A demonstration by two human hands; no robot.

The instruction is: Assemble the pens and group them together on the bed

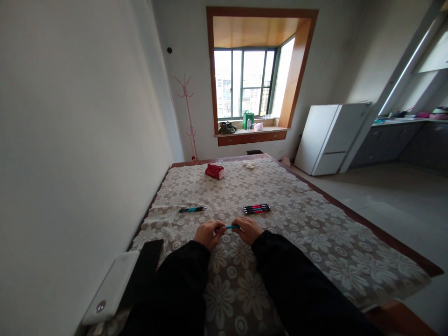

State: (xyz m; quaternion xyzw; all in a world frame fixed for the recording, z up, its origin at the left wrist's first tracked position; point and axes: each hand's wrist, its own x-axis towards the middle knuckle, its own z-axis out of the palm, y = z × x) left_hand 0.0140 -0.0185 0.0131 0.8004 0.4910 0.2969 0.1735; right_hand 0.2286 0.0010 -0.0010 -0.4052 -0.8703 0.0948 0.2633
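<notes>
Between my two hands, just above or on the flowered tablecloth (227,275), is a blue pen (232,227). My left hand (210,234) pinches its left end, and my right hand (248,229) closes over its right end. The fingers hide both ends of it. Beyond my left hand lies a blue and black pen (192,209). Past my right hand, several black and red pens (256,208) rest side by side in a small group.
A red tissue pack (214,171) and a crumpled white item (249,165) lie toward the table's far end. At the near left, a white device (111,288) stands beside a black flat object (143,268) against the wall. A white fridge (331,138) stands right of the table.
</notes>
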